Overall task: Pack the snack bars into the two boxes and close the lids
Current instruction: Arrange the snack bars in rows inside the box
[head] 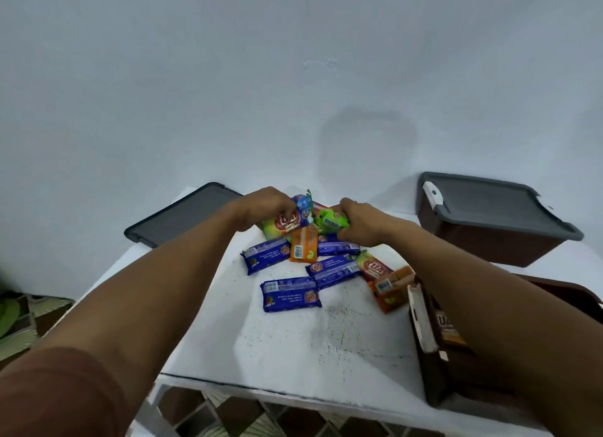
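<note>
At the far end of the white surface (293,338), the left hand (267,208) grips a multicoloured bar (288,223); the right hand (362,223) grips a green bar (329,219).

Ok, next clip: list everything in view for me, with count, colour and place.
table: one, white, centre
blue bars: four, blue, mid-table
orange bars: two, orange, one in the pile, one beside the open box
red-green bars: two, one lying right of the blue ones, one held
green bar: one, green, held above the pile
open box: one, brown, near right, bars inside, partly behind the arm
far box: one, brown, far right, a grey lid on it
loose lid: one, grey, far left
left hand: fingers grip a red-green bar
right hand: fingers grip the green bar
</note>
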